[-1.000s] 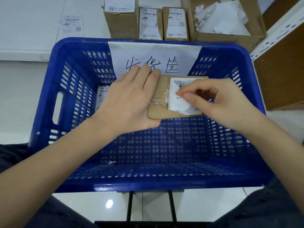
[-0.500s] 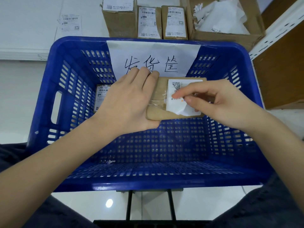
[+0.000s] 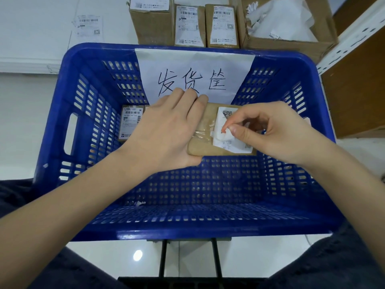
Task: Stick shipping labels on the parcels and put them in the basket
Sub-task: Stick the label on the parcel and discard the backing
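Observation:
A small brown parcel [image 3: 203,140] is held above the inside of the blue basket [image 3: 62,113]. My left hand [image 3: 166,130] grips its left end, fingers over the top and thumb under the near edge. My right hand [image 3: 277,132] pinches the white shipping label [image 3: 224,126] between thumb and forefinger on the parcel's top. The label's left edge curls up from the cardboard. A labelled parcel [image 3: 130,125] lies in the basket's far left corner, partly hidden by my left hand.
A paper sign [image 3: 195,69] with handwriting hangs on the basket's far wall. Behind the basket stand three labelled boxes [image 3: 187,24] and an open carton [image 3: 291,32] of white paper scraps. Loose labels [image 3: 89,28] lie on the white surface at the back left. A brown shelf [image 3: 358,84] is at right.
My right thumb and forefinger have slid left along the label, and its left part now bunches and curls more. The parcel and my left hand have barely moved.

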Tool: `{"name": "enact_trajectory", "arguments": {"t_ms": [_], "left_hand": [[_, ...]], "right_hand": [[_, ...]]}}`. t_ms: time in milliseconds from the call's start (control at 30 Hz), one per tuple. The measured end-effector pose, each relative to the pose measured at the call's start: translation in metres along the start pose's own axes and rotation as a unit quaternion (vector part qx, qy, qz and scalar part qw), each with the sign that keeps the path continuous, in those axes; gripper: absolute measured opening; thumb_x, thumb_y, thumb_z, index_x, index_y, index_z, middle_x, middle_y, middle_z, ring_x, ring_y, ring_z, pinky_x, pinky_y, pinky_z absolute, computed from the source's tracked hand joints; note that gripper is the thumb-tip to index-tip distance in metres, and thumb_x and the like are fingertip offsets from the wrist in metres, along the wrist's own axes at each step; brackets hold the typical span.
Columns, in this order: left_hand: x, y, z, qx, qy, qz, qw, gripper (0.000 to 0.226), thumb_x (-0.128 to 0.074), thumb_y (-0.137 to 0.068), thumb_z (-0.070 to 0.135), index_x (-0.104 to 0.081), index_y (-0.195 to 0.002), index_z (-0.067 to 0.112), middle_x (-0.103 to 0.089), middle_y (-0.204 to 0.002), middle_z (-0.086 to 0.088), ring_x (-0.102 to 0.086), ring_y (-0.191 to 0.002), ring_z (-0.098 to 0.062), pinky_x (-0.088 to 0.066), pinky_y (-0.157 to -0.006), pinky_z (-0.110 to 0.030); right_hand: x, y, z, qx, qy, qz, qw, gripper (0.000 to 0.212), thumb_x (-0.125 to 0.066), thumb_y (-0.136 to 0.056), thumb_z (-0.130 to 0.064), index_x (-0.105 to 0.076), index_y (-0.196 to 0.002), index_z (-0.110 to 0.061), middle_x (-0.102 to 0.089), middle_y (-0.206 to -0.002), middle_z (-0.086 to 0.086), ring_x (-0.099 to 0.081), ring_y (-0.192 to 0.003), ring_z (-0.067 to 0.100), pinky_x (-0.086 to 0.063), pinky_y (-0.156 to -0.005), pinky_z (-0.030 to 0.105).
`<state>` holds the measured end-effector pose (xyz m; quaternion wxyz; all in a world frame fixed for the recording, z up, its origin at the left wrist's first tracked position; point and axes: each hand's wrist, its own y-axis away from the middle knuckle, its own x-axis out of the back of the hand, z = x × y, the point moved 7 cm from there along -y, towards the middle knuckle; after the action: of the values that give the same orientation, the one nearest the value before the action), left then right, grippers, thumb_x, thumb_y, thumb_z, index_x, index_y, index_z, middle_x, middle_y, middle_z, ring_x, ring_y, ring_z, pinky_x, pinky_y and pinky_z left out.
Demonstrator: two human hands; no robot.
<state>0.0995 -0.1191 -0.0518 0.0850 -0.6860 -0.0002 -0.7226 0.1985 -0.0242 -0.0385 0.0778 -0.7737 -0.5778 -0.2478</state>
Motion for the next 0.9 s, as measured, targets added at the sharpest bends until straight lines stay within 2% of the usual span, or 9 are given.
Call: {"name": "enact_trajectory", "arguments": {"t_ms": [100, 167, 267, 333, 467, 567, 667, 800, 900], "left_hand": [[-0.001, 0.0, 0.002, -0.005, -0.006, -0.005, 1.0, 0.089, -0.07, -0.052, 0.049, -0.054, -0.119, -0.007, -0.059, -0.102, -0.018, -0.056, -0.087, -0.034, -0.05, -0.069, -0.04], [-0.001, 0.0, 0.002, -0.004, -0.007, -0.004, 1.0, 0.086, -0.063, -0.055, 0.051, -0.054, -0.118, -0.007, -0.059, -0.101, -0.018, -0.056, -0.086, -0.034, -0.049, -0.068, -0.039], [0.001, -0.001, -0.001, 0.006, 0.004, 0.0, 1.0, 0.084, -0.047, -0.059, 0.054, -0.054, -0.119, -0.006, -0.058, -0.101, -0.016, -0.056, -0.086, -0.033, -0.049, -0.067, -0.038], [0.002, -0.002, -0.002, 0.008, 0.005, 0.003, 1.0, 0.086, -0.045, -0.059, 0.055, -0.054, -0.119, -0.006, -0.058, -0.102, -0.017, -0.056, -0.086, -0.033, -0.05, -0.067, -0.038], [0.003, -0.001, 0.001, 0.002, 0.007, 0.008, 1.0, 0.083, -0.043, -0.061, 0.054, -0.055, -0.117, -0.006, -0.059, -0.1, -0.018, -0.056, -0.085, -0.034, -0.05, -0.066, -0.038], [0.003, -0.001, 0.002, -0.004, 0.004, 0.007, 1.0, 0.082, -0.045, -0.06, 0.053, -0.054, -0.118, -0.005, -0.058, -0.101, -0.017, -0.056, -0.085, -0.033, -0.049, -0.066, -0.038], [0.004, -0.002, 0.002, -0.008, -0.001, 0.009, 1.0, 0.083, -0.046, -0.06, 0.053, -0.054, -0.119, -0.004, -0.058, -0.101, -0.016, -0.056, -0.086, -0.032, -0.047, -0.067, -0.038], [0.004, -0.001, 0.005, -0.018, -0.008, 0.007, 1.0, 0.084, -0.043, -0.06, 0.053, -0.054, -0.12, -0.004, -0.058, -0.102, -0.016, -0.056, -0.086, -0.033, -0.046, -0.068, -0.038], [0.004, -0.001, 0.005, -0.019, -0.006, 0.007, 1.0, 0.083, -0.044, -0.06, 0.052, -0.055, -0.119, -0.004, -0.059, -0.101, -0.016, -0.056, -0.086, -0.033, -0.048, -0.068, -0.038]], "right_hand": [[0.001, 0.001, 0.001, -0.023, -0.029, -0.003, 0.999, 0.015, -0.065, -0.086, -0.012, -0.071, -0.084, -0.026, -0.069, -0.078, 0.007, -0.062, -0.065, 0.017, -0.051, -0.058, 0.024], [0.001, 0.002, 0.002, -0.041, -0.053, -0.024, 0.997, 0.018, -0.064, -0.086, -0.007, -0.071, -0.087, -0.024, -0.071, -0.081, 0.003, -0.064, -0.064, 0.008, -0.053, -0.061, 0.018], [-0.006, 0.003, 0.003, -0.046, -0.078, -0.073, 0.993, 0.021, -0.063, -0.085, 0.001, -0.07, -0.096, -0.016, -0.071, -0.088, 0.01, -0.066, -0.077, 0.023, -0.057, -0.071, 0.027], [-0.012, 0.003, -0.001, -0.033, -0.086, -0.099, 0.991, 0.015, -0.064, -0.083, -0.008, -0.068, -0.098, -0.011, -0.068, -0.088, 0.012, -0.065, -0.076, 0.021, -0.056, -0.071, 0.026], [-0.015, 0.004, -0.003, -0.034, -0.109, -0.115, 0.987, 0.023, -0.063, -0.076, -0.02, -0.066, -0.095, -0.007, -0.064, -0.088, 0.01, -0.063, -0.074, 0.008, -0.053, -0.069, 0.019], [-0.013, 0.004, -0.002, -0.031, -0.089, -0.126, 0.988, 0.012, -0.066, -0.082, -0.002, -0.065, -0.093, -0.007, -0.067, -0.089, 0.011, -0.067, -0.083, 0.018, -0.053, -0.073, 0.019], [-0.01, 0.004, 0.0, -0.033, -0.076, -0.131, 0.988, 0.019, -0.058, -0.085, 0.011, -0.065, -0.09, -0.006, -0.069, -0.088, 0.016, -0.068, -0.083, 0.026, -0.053, -0.071, 0.019], [-0.007, 0.003, 0.003, -0.037, -0.045, -0.134, 0.989, 0.017, -0.063, -0.085, 0.005, -0.067, -0.088, -0.011, -0.069, -0.083, 0.014, -0.067, -0.076, 0.022, -0.051, -0.063, 0.021], [-0.009, 0.004, 0.003, -0.028, -0.011, -0.129, 0.991, 0.012, -0.073, -0.077, -0.014, -0.067, -0.088, -0.016, -0.065, -0.083, 0.004, -0.063, -0.075, 0.021, -0.051, -0.068, 0.028]]}}
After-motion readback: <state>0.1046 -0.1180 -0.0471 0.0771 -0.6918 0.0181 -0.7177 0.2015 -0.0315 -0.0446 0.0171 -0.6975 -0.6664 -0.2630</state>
